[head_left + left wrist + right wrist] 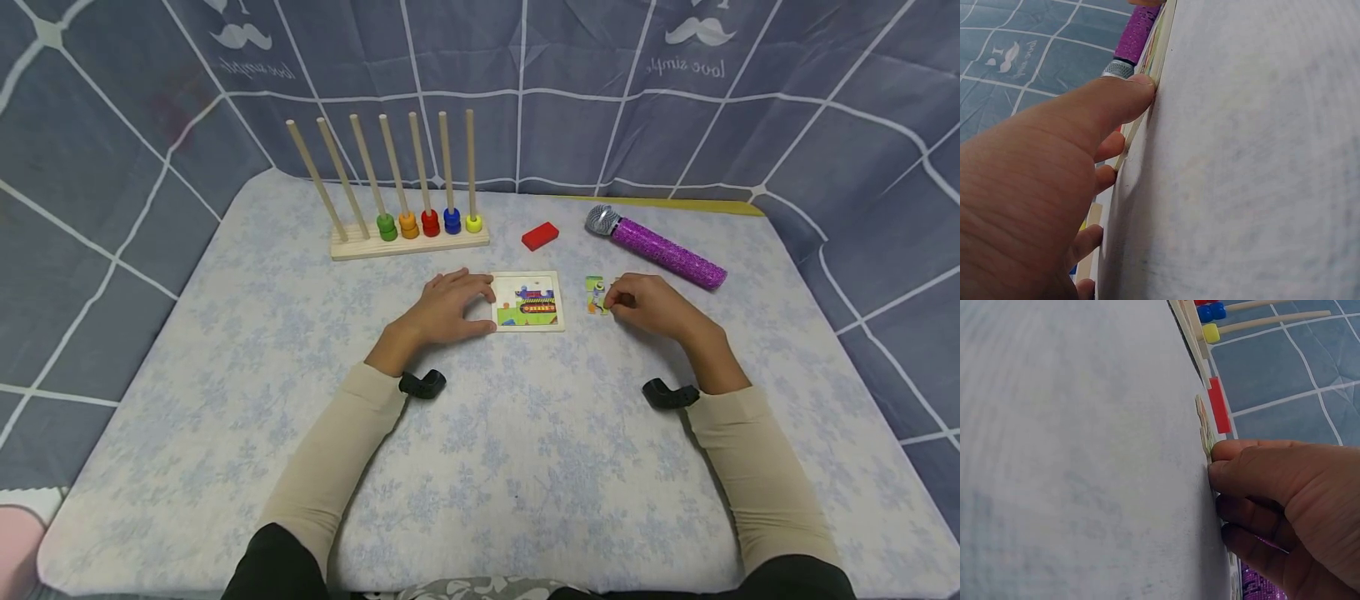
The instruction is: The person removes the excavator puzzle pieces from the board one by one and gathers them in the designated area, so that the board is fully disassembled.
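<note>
Right hand (651, 307) pinching puzzle pieces (596, 295), left hand (452, 308) at the puzzle board (525, 328).
The right thumb and forefinger meet on the pieces' edge facing the table's (510, 467) right edge; the visible part runs longest from near edge to far. From that hand, the board lies toward the table's left edge, pieces between, nearer the table's far edge than its near one; the left hand, fingers loosely spread, touches the board's left side, so it is nearer.
</note>
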